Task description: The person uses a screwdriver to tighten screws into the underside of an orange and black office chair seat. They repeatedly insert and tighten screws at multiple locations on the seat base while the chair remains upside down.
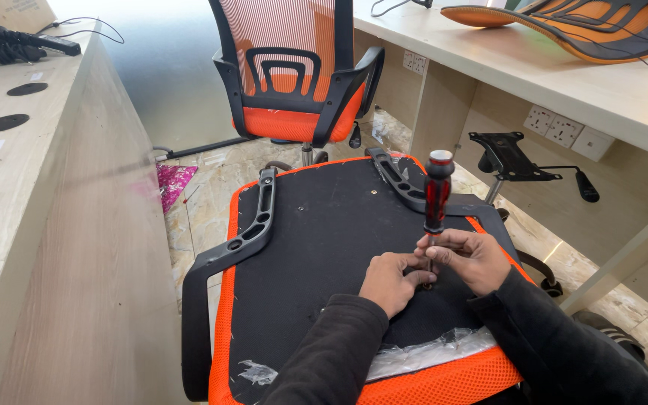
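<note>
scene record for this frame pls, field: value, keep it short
setting: tiled floor between two light wood desks
work piece: upturned chair seat, black underside, orange mesh edge
armrests: left armrest and right armrest lie on the seat
tool: screwdriver, red and black handle, upright, tip down on the seat underside
left hand: fingers at the shaft near the tip
right hand: fingers around the shaft
nearby: assembled orange chair; chair mechanism plate on floor; backrest shell on the right desk
</note>
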